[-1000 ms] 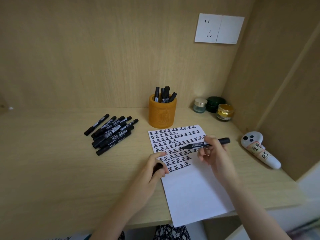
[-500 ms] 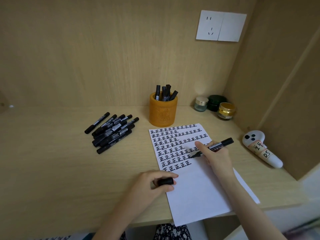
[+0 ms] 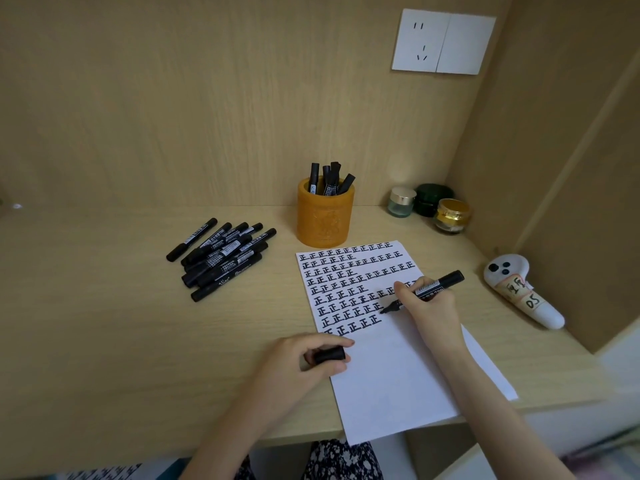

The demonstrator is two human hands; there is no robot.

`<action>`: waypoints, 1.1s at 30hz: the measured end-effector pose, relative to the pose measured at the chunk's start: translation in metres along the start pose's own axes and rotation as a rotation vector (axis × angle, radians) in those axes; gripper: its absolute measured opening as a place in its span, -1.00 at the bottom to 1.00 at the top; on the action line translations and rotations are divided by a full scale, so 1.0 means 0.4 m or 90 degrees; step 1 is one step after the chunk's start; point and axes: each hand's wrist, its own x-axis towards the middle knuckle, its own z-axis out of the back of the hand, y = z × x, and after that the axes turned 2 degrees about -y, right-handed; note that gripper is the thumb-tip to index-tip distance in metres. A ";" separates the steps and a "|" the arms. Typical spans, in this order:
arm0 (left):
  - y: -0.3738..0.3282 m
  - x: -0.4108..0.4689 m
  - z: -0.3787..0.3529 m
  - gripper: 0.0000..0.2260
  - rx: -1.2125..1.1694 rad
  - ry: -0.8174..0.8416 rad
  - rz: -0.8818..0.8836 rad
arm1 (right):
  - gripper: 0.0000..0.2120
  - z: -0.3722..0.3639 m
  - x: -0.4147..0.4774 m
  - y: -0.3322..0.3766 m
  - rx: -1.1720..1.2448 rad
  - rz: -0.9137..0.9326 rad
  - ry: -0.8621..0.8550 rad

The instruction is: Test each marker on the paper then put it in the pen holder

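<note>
A white sheet of paper [image 3: 398, 382] lies on the desk, its upper half filled with rows of black written marks. My right hand [image 3: 427, 306] grips an uncapped black marker [image 3: 438, 285], whose tip touches the paper at the end of a row of marks. My left hand [image 3: 301, 358] rests on the paper's left edge and holds the marker's black cap [image 3: 329, 355]. An orange pen holder [image 3: 325, 216] stands behind the paper with several black markers in it. A pile of several capped black markers [image 3: 221, 258] lies to the left.
Three small jars [image 3: 429, 206] stand in the back right corner. A white controller-shaped object with a handwritten label [image 3: 519, 292] lies against the right wall. A wall socket [image 3: 443, 41] is on the back panel. The paper overhangs the desk's front edge [image 3: 207, 448].
My right hand has lowered the marker tip onto the paper. My left hand has drawn back toward me along the paper's left edge with the cap.
</note>
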 end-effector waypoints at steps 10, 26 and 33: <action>0.005 0.002 0.001 -0.75 0.023 0.000 -0.009 | -0.72 -0.003 0.002 -0.005 -0.006 0.005 0.006; 0.013 0.003 0.000 -0.75 0.039 -0.001 -0.012 | -0.73 -0.001 0.000 0.001 -0.022 0.017 -0.031; 0.014 0.004 -0.001 -0.75 0.045 0.000 -0.008 | -0.77 -0.002 -0.003 0.002 -0.031 0.004 -0.010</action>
